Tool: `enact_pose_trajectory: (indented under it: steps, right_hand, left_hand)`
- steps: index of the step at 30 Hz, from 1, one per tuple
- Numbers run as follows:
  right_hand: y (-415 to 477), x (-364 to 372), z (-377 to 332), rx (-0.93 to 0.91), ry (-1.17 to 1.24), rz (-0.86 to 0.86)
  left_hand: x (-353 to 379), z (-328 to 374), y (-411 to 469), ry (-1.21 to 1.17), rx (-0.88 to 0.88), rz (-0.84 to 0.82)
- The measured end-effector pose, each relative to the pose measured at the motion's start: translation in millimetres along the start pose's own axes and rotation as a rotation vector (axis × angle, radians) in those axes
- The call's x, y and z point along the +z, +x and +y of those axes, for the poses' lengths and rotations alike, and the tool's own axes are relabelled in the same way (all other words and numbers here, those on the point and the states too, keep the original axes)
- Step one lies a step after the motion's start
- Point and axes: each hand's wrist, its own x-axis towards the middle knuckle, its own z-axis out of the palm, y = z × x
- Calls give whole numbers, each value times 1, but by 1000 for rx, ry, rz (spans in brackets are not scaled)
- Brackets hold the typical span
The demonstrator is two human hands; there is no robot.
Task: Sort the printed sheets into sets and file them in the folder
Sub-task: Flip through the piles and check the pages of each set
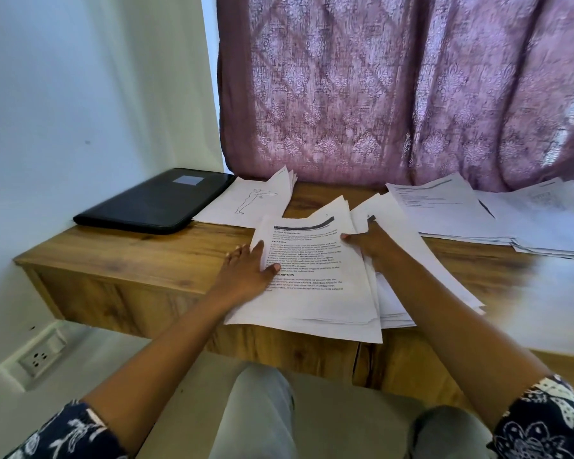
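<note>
Past my knees [259,409], my left hand [246,270] presses flat on the printed sheets [315,286]; my right hand [368,243] pinches their edge, seemingly from beneath. Thin, floppy, slippery: grip both edges.

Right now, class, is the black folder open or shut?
Shut: the black folder lies flat on the wooden desk, cover closed, no sheets showing inside.

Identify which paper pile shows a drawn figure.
The far-left pile, beside the folder: a standing body outline. The held pile shows text; the right ones are unclear.
</note>
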Motion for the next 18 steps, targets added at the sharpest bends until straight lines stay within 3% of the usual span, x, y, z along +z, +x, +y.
enact_pose_trajectory:
  steps: [5,12,16,18]
  right_hand:
    - [-4,-7,-7,-101,-162,-6]
    - [3,-2,-27,-191,141,-26]
    - [3,52,-24,-178,176,13]
    - [8,78,-15,-147,69,-10]
  left_hand:
    - [-8,-6,4,-320,24,-130]
    - [-30,-9,8,-889,26,-16]
    - [-56,-32,17,-873,-142,239]
    - [-64,-45,18,-815,-196,264]
